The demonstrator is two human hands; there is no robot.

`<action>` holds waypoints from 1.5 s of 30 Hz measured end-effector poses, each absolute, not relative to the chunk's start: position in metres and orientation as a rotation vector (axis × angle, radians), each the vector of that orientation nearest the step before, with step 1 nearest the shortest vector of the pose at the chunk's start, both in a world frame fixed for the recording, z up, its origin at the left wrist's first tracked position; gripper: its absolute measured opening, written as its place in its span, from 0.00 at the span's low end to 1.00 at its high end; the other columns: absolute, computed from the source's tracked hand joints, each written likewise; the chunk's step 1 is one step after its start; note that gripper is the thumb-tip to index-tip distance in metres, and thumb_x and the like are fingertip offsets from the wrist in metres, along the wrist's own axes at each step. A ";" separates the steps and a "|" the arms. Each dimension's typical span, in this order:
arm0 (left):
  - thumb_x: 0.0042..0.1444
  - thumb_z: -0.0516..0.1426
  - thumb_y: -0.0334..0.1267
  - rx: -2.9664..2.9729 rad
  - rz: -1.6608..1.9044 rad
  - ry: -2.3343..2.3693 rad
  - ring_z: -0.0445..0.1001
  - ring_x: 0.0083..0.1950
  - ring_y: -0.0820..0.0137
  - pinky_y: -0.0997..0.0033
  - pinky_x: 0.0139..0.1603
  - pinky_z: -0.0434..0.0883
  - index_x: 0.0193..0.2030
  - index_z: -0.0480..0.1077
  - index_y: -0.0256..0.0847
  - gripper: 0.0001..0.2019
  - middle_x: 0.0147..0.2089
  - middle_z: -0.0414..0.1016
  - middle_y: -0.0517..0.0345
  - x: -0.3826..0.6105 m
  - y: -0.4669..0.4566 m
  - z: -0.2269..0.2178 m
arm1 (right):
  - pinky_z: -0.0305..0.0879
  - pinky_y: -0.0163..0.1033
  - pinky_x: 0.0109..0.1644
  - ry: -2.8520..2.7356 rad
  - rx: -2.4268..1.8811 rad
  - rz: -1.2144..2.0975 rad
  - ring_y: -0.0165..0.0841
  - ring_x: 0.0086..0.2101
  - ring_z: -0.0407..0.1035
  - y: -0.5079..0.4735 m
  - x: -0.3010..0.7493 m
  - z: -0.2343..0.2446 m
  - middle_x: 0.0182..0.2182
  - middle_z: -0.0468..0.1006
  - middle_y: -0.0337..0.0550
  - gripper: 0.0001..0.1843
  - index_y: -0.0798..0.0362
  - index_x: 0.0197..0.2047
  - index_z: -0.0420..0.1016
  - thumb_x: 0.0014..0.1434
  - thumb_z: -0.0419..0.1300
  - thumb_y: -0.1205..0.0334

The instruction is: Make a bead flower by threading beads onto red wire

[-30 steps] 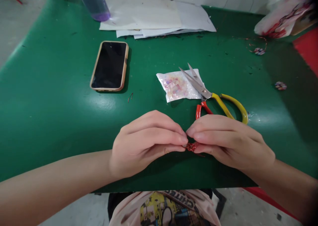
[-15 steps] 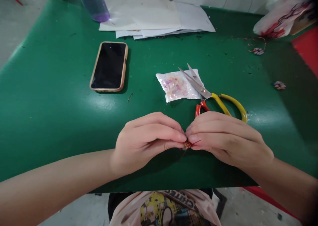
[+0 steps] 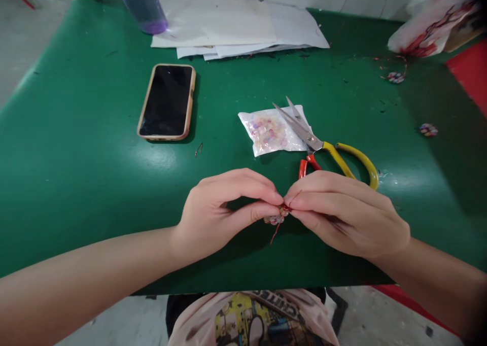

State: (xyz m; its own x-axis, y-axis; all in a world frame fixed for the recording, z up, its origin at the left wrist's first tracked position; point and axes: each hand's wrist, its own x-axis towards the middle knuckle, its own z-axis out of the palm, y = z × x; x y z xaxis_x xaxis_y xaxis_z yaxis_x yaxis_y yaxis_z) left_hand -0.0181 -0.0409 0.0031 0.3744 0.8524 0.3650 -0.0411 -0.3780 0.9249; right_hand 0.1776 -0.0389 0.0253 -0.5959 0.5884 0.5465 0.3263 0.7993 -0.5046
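My left hand (image 3: 224,209) and my right hand (image 3: 346,214) meet fingertip to fingertip just above the green table (image 3: 76,148), near its front edge. Both pinch a small beaded piece wound with red wire (image 3: 279,215); a loose red wire end hangs below it. Most of the piece is hidden by my fingers. Just behind my right hand lie yellow-handled scissors (image 3: 331,150), their blades resting on a small clear bag of pastel beads (image 3: 272,130). A red-handled tool (image 3: 306,166) pokes out from behind my right knuckles.
A phone (image 3: 167,101) lies face up at left centre. White papers (image 3: 236,26) and a purple bottle (image 3: 142,6) stand at the back. Two small beaded pieces (image 3: 395,77) (image 3: 428,130) lie at the right, near a patterned bag (image 3: 433,21) and something red (image 3: 472,74).
Both hands lifted a little and my left fingers arched open. The beaded piece turned between the fingertips, showing pale beads and a dangling wire end.
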 end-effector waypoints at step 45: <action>0.54 0.59 0.26 0.950 0.764 0.587 0.74 0.27 0.79 0.83 0.29 0.74 0.35 0.74 0.35 0.03 0.30 0.76 0.59 -0.014 -0.037 -0.001 | 0.70 0.39 0.41 -2.314 -0.611 0.437 0.30 0.36 0.70 -0.021 0.190 0.026 0.33 0.79 0.41 0.07 0.50 0.37 0.76 0.58 0.58 0.70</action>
State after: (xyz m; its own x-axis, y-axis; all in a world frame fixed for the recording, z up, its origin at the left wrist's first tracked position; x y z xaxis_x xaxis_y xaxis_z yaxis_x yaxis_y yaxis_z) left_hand -0.0142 -0.0372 -0.0015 0.6027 0.7900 -0.1130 -0.3126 0.3640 0.8774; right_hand 0.1898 -0.0214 0.0259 -0.6480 0.5371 0.5401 0.3032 0.8324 -0.4639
